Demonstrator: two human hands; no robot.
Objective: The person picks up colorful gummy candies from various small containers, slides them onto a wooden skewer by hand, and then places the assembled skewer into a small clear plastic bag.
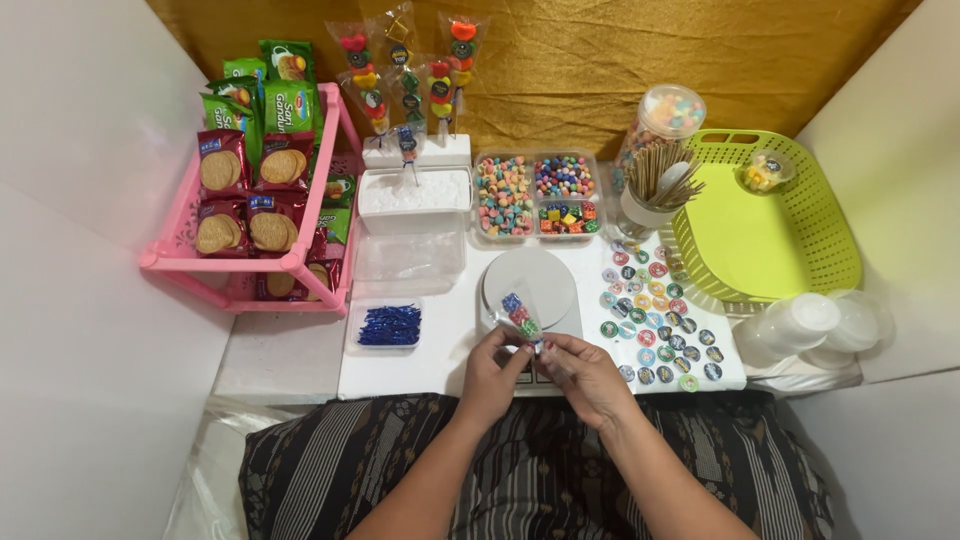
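Your left hand (492, 372) and right hand (585, 372) meet just in front of you at the near edge of the white bench (445, 345), and both grips are pinched narrow on the lower end of a small clear plastic sleeve holding a skewer of coloured candies (519, 314); the sleeve tilts up and away from your fingertips, its top lying over the round white plate of a small kitchen scale (528, 285). Just to the left of your hands sits a shallow clear tray of shiny blue twist ties (389, 325). To the right, a spread of small round coloured stickers (655, 325) covers the bench. Behind the scale stands a clear divided box of mixed pastel and bright candies (537, 195), and left of it a white foam block (414, 190) with finished wrapped candy skewers (405, 75) stuck upright in it. Further right, a white cup of bare wooden sticks (662, 180) stands beside a lime-green perforated plastic basket (800, 215), with clear plastic lidded cups (815, 325) near its front. At far left, a pink plastic rack (300, 262) holds red and green biscuit packets (250, 175).
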